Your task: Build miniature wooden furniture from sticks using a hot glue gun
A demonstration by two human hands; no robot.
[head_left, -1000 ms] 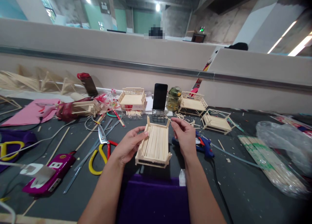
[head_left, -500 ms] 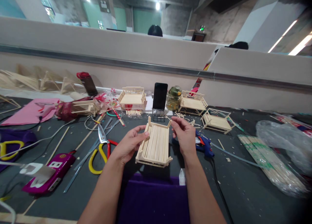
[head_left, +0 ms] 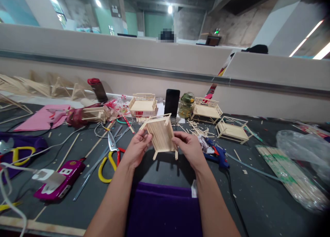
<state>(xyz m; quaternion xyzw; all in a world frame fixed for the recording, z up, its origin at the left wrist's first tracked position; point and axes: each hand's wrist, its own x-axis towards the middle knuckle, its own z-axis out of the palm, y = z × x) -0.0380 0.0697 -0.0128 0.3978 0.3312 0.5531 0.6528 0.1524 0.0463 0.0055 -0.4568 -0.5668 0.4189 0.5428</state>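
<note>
A small frame of pale wooden sticks, a miniature bed (head_left: 162,135), is held tilted above the dark table, with its slatted panel facing me and short legs sticking out. My left hand (head_left: 140,146) grips its left edge between thumb and fingers. On its right edge, my right hand (head_left: 186,146) pinches the frame. Behind it a black phone (head_left: 172,102) stands upright on a wire stand. To the right of my right hand lies a blue glue gun (head_left: 219,154), beside loose short sticks (head_left: 199,128).
Similar stick models (head_left: 143,104) stand along the back. Scissors (head_left: 111,158), a metal ruler (head_left: 90,177) and a magenta power strip (head_left: 62,178) lie left. Bagged sticks (head_left: 286,175) lie right, a purple cloth (head_left: 165,209) in front. A green-lidded jar (head_left: 186,106) stands behind.
The miniature bed has been tipped over in my hands, so its legs now point toward me. My right hand has moved down along its right edge. The camera view has shifted slightly.
</note>
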